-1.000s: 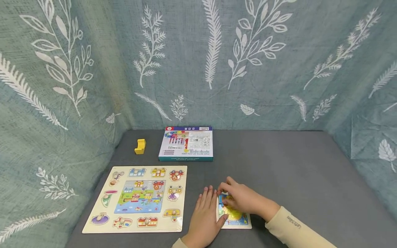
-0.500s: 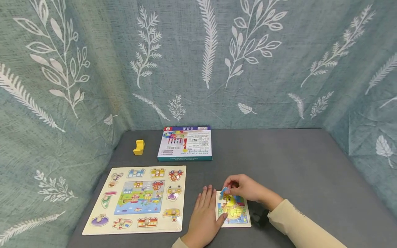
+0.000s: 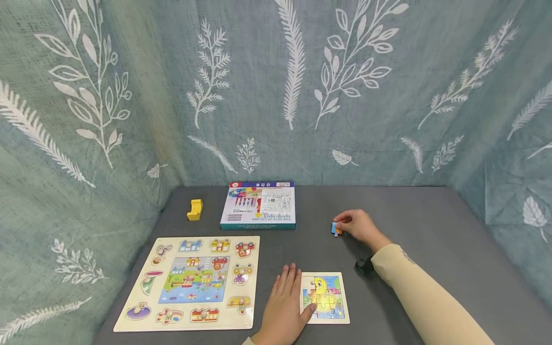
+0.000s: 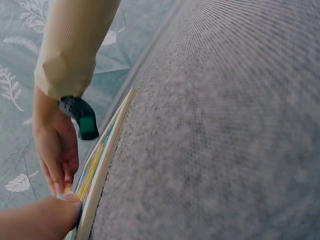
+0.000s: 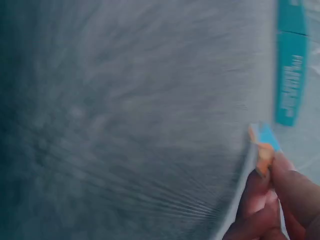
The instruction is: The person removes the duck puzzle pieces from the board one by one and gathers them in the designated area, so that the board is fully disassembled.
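Note:
My right hand (image 3: 359,226) pinches a blue and orange jigsaw piece (image 3: 336,229) between thumb and fingers, beyond the small puzzle board and low over the dark table. In the right wrist view the jigsaw piece (image 5: 268,136) sticks out past the fingertips. My left hand (image 3: 282,304) lies flat, fingers straight, along the left side of the small jigsaw board (image 3: 346,320), its thumb resting on the board. This board has a pale frame and a yellow figure on blue; a pale gap shows at its upper left. The left wrist view shows the board (image 4: 107,155) edge-on.
A large wooden peg puzzle (image 3: 138,282) with vehicle and building pieces lies on the left. Behind it are a yellow curved block (image 3: 195,210) and a flat toy box (image 3: 258,206). A leaf-patterned cloth (image 3: 267,96) hangs behind the grey table surface (image 3: 401,215).
My right hand has lifted the jigsaw piece out of the small board's upper left and carried it farther back and slightly right. The left hand has stayed beside the board.

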{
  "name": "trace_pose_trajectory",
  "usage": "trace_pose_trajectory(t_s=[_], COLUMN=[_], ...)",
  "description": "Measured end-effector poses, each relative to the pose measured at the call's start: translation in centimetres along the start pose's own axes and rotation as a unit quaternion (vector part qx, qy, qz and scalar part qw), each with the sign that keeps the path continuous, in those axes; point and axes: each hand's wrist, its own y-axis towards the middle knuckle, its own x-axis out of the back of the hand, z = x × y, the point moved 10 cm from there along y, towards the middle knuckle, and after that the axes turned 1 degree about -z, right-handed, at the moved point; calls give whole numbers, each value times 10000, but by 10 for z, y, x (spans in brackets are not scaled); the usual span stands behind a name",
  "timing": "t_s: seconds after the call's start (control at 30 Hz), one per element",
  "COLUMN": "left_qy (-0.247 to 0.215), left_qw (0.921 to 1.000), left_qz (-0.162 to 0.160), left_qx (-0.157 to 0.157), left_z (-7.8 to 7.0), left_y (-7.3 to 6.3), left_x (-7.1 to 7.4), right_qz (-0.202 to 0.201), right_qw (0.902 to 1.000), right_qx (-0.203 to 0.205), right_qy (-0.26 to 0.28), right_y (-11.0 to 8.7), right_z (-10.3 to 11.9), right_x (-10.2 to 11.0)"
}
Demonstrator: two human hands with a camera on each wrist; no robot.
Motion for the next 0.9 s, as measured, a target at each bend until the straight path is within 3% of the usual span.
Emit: trace_pose_trajectory(t_s=[0.2, 0.33, 0.4, 0.5, 0.57, 0.63, 0.73, 0.9], left_qy=[227, 263, 257, 225, 260, 324, 375, 225], left_qw=[9997, 9997, 9997, 9997, 9996, 9995, 9993, 9997], left_qz=[-27, -5, 33, 119, 110, 61, 25, 110], left_qx=[-6, 2, 5, 3, 0, -12, -8, 49], left_z=[0, 2, 4, 4, 3, 2, 1, 0], left_y=[-1, 0, 1, -2, -3, -3, -2, -1], left_x=[-6, -5, -5, -7, -6, -4, -2, 0], right_qz=[-203, -410, -176, 858, 1703, 2207, 2290, 1725], right_qw=[9974, 9917, 9858, 9673, 9512, 9386, 9337, 9377], right_qx=[117, 767, 1443, 2308, 2495, 2521, 2510, 2798], right_qy=[-683, -948, -845, -613, -635, -827, -1125, -1129], right_y=[5, -8, -23, -61, -86, -106, -122, -129], right_z=[-3, 26, 53, 85, 93, 93, 86, 81], right_x=[-7, -8, -18, -48, -71, -88, -98, -93])
